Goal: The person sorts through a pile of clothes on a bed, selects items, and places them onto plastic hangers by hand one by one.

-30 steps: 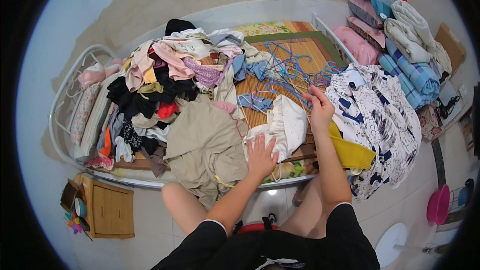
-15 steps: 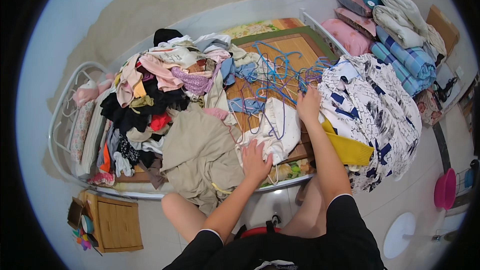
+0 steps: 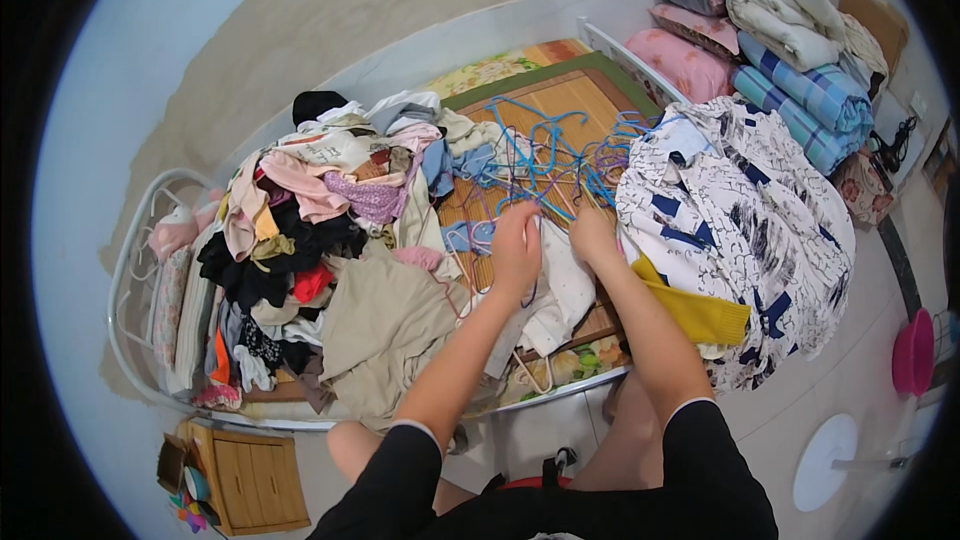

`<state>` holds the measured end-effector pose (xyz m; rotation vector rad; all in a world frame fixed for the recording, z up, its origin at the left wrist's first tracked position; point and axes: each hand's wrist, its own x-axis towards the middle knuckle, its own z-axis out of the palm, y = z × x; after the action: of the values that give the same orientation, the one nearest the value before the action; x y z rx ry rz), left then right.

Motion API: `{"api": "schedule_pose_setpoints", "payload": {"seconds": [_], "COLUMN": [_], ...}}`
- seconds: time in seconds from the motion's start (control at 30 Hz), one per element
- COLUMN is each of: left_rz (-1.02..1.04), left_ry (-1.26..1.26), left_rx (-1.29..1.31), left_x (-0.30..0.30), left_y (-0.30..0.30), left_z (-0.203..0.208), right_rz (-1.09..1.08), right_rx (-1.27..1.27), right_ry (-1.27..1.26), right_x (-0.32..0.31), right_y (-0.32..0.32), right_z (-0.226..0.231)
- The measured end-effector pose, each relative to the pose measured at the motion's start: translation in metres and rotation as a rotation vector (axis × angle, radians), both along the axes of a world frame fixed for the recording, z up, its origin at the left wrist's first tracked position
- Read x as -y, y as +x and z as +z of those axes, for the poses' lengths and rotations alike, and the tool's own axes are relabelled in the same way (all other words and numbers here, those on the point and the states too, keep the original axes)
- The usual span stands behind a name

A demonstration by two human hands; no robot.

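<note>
A tangle of blue and purple clothes hangers [image 3: 543,140] lies across the wooden mat in the middle of the bed. At its near edge my left hand [image 3: 517,248] is closed; its fingers hide what they hold. A short way to the right, my right hand [image 3: 592,238] is closed on a clothes hanger, whose dark hook shows at the fingertips. Beneath and between both hands spreads a white garment [image 3: 562,292]. A pale hanger [image 3: 535,380] pokes out from under it by the bed's front edge. Left of my left hand lies a beige garment [image 3: 385,315].
A large heap of mixed clothes [image 3: 300,200] covers the bed's left side. White patterned clothing [image 3: 740,230] hangs over the right side, with a mustard-yellow garment [image 3: 690,305] beside my forearm. Pillows [image 3: 690,60] and folded bedding [image 3: 815,105] are stacked behind. A wooden cabinet [image 3: 255,480] stands front left.
My left hand has lifted off the white garment and moved up to the hangers. My right hand has come left and nearer to me. The white garment has shifted and spread differently.
</note>
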<state>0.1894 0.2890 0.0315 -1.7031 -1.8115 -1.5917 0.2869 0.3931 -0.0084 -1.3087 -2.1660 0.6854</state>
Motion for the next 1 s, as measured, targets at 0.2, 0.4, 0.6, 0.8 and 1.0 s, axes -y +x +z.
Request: {"api": "schedule_pose_setpoints", "payload": {"seconds": [0.2, 0.4, 0.6, 0.8, 1.0], "left_rz": [0.063, 0.2, 0.237, -0.277, -0.547], "left_ry": [-0.318, -0.817, -0.26, 0.112, 0.313], "left_rx": [-0.061, -0.194, -0.1, 0.748, 1.246], "left_x": [-0.11, -0.15, -0.16, -0.109, 0.024], "left_y": [-0.063, -0.064, -0.078, -0.028, 0.009], "left_z": [-0.03, -0.058, -0.054, -0.002, 0.0], "right_rz": [0.011, 0.09, 0.121, -0.059, 0.094], "right_rx": [0.03, 0.222, 0.143, -0.129, -0.899], "right_ry": [0.036, 0.015, 0.009, 0.173, -0.017], "right_x": [0.01, 0.007, 0.013, 0.015, 0.042], "right_y": [-0.009, -0.004, -0.008, -0.002, 0.004], "right_z": [0.0, -0.012, -0.001, 0.006, 0.034]}}
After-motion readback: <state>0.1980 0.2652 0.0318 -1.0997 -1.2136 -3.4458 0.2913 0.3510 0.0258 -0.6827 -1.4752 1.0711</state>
